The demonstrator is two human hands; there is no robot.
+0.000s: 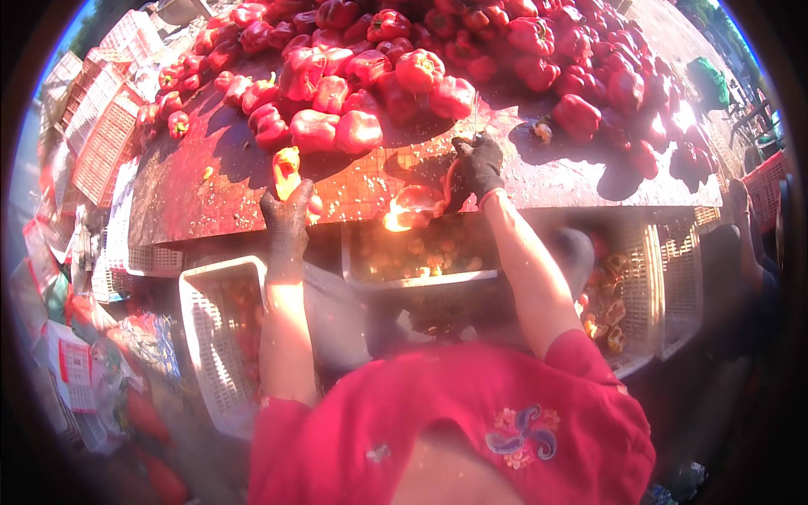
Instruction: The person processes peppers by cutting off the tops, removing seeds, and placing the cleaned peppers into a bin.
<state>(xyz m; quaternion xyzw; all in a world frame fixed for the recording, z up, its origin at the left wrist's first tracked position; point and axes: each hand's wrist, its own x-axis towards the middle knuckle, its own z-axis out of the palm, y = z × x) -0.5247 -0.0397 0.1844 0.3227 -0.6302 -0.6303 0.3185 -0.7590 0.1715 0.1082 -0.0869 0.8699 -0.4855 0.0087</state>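
My left hand (287,215), in a dark glove, is closed round a pepper piece (287,167) with its orange-yellow inside showing, at the table's near edge. A bit of red skin shows beside the thumb. My right hand (478,167), also gloved, is a fist farther right. A thin, blade-like tip (476,114) sticks up from it, and its handle is hidden in the fingers. Against the lower side of this hand is a red pepper piece (418,206), brightly sunlit; whether the fingers grip it I cannot tell. Whole red peppers (358,130) lie just beyond both hands.
A large heap of red peppers (539,38) covers the far part of the table (202,202). Below the near edge stand a pale crate (219,337), a tub (438,280) with pepper scraps, and another crate (644,295) at right. Stacked crates (105,151) stand at left.
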